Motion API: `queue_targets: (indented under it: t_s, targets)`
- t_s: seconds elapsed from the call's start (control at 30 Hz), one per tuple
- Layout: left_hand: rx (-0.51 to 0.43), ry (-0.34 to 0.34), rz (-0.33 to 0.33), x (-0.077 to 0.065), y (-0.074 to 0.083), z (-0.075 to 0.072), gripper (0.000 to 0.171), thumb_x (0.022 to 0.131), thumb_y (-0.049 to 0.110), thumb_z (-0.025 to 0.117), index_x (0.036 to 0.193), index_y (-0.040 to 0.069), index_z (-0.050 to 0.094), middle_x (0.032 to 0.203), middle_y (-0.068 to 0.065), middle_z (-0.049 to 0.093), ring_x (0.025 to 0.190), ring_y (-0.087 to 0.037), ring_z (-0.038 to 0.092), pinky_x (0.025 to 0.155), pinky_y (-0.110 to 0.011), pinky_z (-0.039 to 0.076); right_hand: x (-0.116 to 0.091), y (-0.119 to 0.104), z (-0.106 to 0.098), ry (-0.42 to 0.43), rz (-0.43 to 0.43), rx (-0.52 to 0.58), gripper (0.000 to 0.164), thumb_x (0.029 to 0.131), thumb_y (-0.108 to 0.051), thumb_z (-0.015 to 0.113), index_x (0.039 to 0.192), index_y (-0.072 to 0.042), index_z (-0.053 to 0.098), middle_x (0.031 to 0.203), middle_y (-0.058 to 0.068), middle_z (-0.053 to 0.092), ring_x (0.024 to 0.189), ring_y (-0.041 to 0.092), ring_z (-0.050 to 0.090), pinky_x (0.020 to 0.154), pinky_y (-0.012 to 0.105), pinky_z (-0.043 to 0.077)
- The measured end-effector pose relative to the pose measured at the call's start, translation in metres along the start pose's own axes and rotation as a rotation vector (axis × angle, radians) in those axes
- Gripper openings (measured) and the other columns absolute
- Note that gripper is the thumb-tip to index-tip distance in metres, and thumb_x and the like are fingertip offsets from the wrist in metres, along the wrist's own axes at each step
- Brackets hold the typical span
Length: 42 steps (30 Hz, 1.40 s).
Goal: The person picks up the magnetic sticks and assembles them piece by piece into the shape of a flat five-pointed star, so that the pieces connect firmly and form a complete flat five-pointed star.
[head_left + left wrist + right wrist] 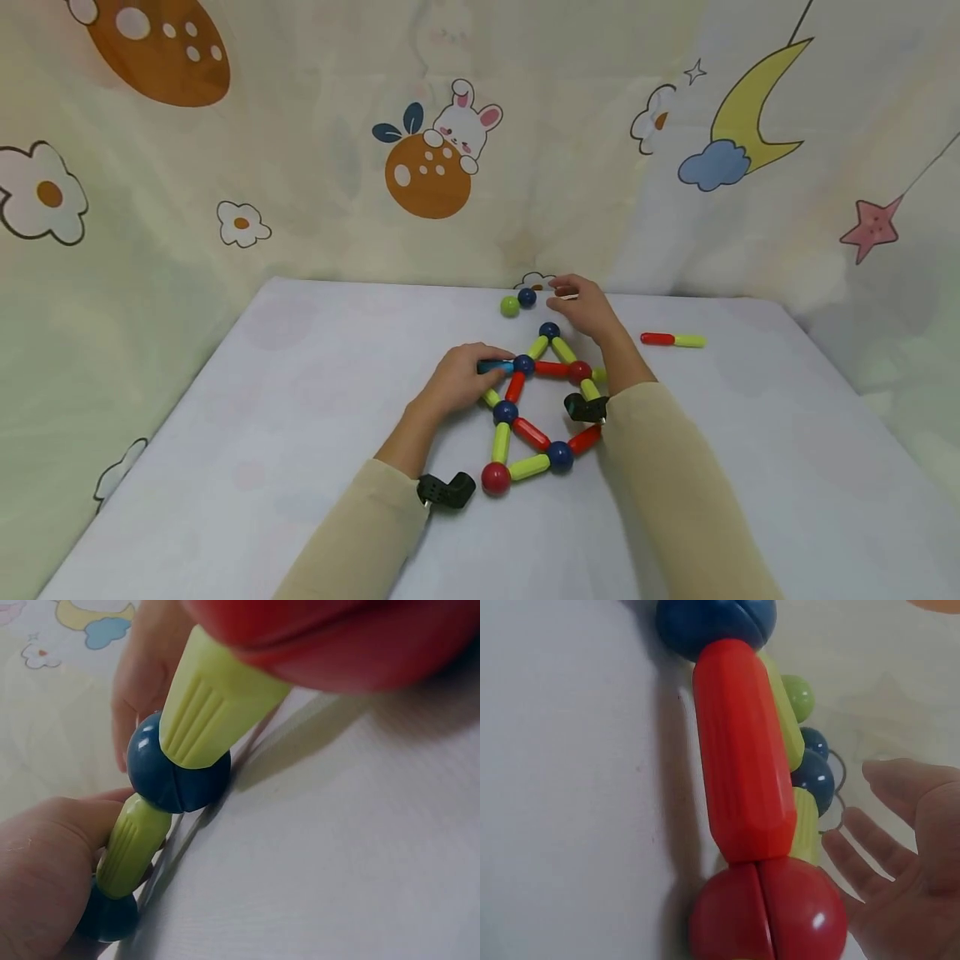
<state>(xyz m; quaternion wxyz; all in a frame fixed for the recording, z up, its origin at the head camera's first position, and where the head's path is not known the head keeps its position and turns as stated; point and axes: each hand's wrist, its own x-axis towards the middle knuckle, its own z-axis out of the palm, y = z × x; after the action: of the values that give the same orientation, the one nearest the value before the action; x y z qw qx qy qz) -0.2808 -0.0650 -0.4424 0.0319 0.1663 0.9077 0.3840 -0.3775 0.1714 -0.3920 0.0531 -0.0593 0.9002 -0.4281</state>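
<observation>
On the table lies a magnetic rod-and-ball frame with red rods, yellow-green rods, dark blue balls and red balls. My left hand pinches a blue magnetic rod between thumb and fingers, its end against a dark blue ball. In the left wrist view, rods and balls partly hide that hand. My right hand is above the frame's far corner, its fingers apart and holding nothing, near a loose dark blue ball. The right wrist view shows its spread fingers.
A loose green ball sits beside the loose blue one near the table's back edge. To the right lie a red rod and a yellow-green rod, end to end. A printed cloth hangs behind the white table.
</observation>
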Motion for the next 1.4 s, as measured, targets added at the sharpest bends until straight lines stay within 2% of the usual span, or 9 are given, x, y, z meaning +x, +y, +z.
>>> queue_targets:
  t_s: [0.33, 0.5, 0.73, 0.93, 1.2, 1.4]
  targets:
    - [-0.035, 0.011, 0.011, -0.003, -0.002, 0.005, 0.028, 0.1, 0.024, 0.067, 0.126, 0.021, 0.075, 0.129, -0.002, 0.072, 0.112, -0.023, 0.061, 0.102, -0.044, 0.052, 0.014, 0.007, 0.016, 0.019, 0.045, 0.102, 0.054, 0.103, -0.019, 0.061, 0.155, -0.016, 0.046, 0.156, 0.018, 0.047, 0.142, 0.041, 0.045, 0.117, 0.055, 0.041]
    - [-0.032, 0.013, 0.012, -0.004, -0.003, 0.006, 0.028, 0.1, 0.024, 0.067, 0.126, 0.021, 0.075, 0.128, -0.002, 0.072, 0.114, -0.023, 0.061, 0.103, -0.044, 0.052, 0.02, 0.008, 0.024, 0.006, 0.017, 0.073, 0.057, 0.101, -0.017, 0.061, 0.156, -0.014, 0.044, 0.156, 0.02, 0.046, 0.143, 0.042, 0.045, 0.118, 0.055, 0.04]
    - [-0.042, 0.013, 0.018, -0.003, -0.003, 0.007, 0.027, 0.1, 0.023, 0.066, 0.126, 0.021, 0.075, 0.131, -0.001, 0.071, 0.12, -0.024, 0.062, 0.107, -0.045, 0.05, 0.026, 0.01, 0.029, -0.002, -0.033, 0.093, 0.057, 0.1, -0.008, 0.06, 0.155, -0.012, 0.046, 0.156, 0.02, 0.048, 0.14, 0.043, 0.048, 0.115, 0.053, 0.044]
    - [-0.053, 0.021, 0.011, -0.003, -0.001, 0.008, 0.027, 0.1, 0.021, 0.067, 0.125, 0.02, 0.075, 0.131, -0.002, 0.072, 0.12, -0.025, 0.062, 0.107, -0.046, 0.05, 0.03, 0.011, 0.031, 0.0, -0.061, 0.035, 0.053, 0.1, -0.006, 0.061, 0.152, -0.011, 0.051, 0.154, 0.02, 0.051, 0.136, 0.044, 0.051, 0.115, 0.053, 0.043]
    - [-0.061, 0.025, 0.009, -0.002, -0.001, 0.009, 0.027, 0.099, 0.02, 0.067, 0.125, 0.02, 0.076, 0.132, -0.001, 0.071, 0.123, -0.025, 0.062, 0.109, -0.046, 0.048, 0.029, 0.012, 0.032, 0.039, 0.006, 0.001, 0.043, 0.1, -0.013, 0.064, 0.143, -0.012, 0.06, 0.143, 0.019, 0.059, 0.132, 0.039, 0.052, 0.113, 0.052, 0.044]
    - [-0.057, 0.04, 0.009, -0.001, -0.002, 0.008, 0.027, 0.099, 0.02, 0.067, 0.124, 0.021, 0.076, 0.131, -0.001, 0.072, 0.122, -0.024, 0.062, 0.108, -0.046, 0.049, 0.031, 0.01, 0.033, 0.059, -0.01, -0.011, 0.048, 0.099, -0.019, 0.068, 0.145, -0.01, 0.056, 0.141, 0.021, 0.06, 0.131, 0.04, 0.053, 0.113, 0.052, 0.044]
